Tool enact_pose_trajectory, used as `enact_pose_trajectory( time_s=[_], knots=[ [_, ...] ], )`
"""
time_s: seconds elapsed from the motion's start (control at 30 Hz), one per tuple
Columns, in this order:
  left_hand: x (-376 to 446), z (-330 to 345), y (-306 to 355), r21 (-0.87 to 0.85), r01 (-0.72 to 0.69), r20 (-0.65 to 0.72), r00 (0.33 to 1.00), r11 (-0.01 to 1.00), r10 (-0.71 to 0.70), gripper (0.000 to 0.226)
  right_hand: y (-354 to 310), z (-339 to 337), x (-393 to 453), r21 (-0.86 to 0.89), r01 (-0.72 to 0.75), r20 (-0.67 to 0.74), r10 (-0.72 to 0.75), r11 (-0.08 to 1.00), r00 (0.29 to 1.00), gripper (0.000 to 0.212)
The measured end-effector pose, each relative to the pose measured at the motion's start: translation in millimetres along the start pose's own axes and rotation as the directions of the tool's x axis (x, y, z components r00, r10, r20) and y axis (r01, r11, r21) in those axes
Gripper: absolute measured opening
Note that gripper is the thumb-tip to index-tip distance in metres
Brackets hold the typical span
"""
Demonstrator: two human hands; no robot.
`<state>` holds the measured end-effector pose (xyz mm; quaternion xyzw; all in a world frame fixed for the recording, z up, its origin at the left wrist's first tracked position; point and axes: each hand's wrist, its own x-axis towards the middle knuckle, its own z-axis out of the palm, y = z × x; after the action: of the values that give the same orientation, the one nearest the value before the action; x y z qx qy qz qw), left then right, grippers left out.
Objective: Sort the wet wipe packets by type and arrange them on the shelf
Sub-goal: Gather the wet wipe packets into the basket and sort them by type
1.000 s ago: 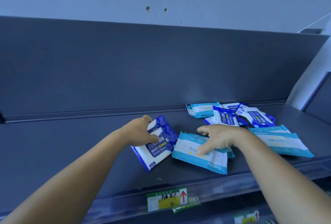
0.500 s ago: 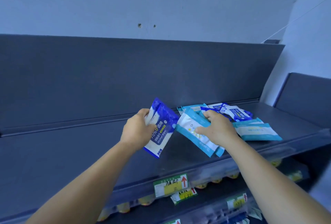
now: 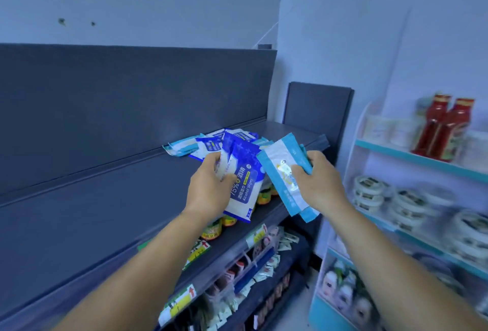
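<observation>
Both hands have lifted their packets clear of the shelf (image 3: pixel 79 214): the left hand (image 3: pixel 208 193) is closed on dark-blue alcohol packets (image 3: pixel 244 185), the right hand (image 3: pixel 318 185) on light-blue packets (image 3: pixel 280 174). Each type is now separated in hand, while the mixed pile (image 3: pixel 211 141) waits at the shelf's back.

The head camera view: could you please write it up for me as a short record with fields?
left hand: shut on dark blue alcohol wipe packets, held above the shelf edge
right hand: shut on light blue wipe packets, two at least
shelf: dark grey, bare on its left part
unsorted pile: both packet types mixed, lying at the back right of the shelf
side rack: red bottles on top, round tubs below
</observation>
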<state>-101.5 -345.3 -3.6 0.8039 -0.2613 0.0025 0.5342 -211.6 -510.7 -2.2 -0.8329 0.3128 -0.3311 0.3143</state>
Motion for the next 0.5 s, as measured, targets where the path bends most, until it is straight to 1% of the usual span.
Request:
enact_pose_trajectory(
  time_s=[0.1, 0.2, 0.27, 0.37, 0.5],
  knots=[
    [-15.4, 42.0, 13.6, -0.018, -0.019, 0.101, 0.995, 1.000, 0.021, 0.034, 32.1, -33.6, -14.1, -0.011, -0.067, -0.058, 0.066, 0.998, 0.996, 0.026],
    [-32.8, 85.5, 27.3, -0.029, -0.053, 0.200, 0.978, 0.998, 0.058, 0.031, 67.2, -68.4, -31.0, 0.001, -0.136, -0.082, 0.136, 0.991, 0.987, 0.025],
    [-48.6, 115.7, 38.1, -0.041, -0.063, 0.266, 0.961, 0.997, 0.071, 0.029, 92.8, -93.1, -43.3, 0.000, -0.186, -0.093, 0.186, 0.982, 0.978, 0.024],
    [-78.7, 164.5, 56.3, -0.058, -0.064, 0.348, 0.934, 0.996, 0.080, 0.028, 133.5, -132.6, -63.5, -0.005, -0.260, -0.124, 0.258, 0.966, 0.958, 0.030],
    [-129.0, 238.2, 85.5, -0.064, -0.053, 0.461, 0.884, 0.997, 0.077, 0.026, 194.3, -194.1, -96.6, -0.011, -0.382, -0.154, 0.376, 0.924, 0.914, 0.031]
  ],
)
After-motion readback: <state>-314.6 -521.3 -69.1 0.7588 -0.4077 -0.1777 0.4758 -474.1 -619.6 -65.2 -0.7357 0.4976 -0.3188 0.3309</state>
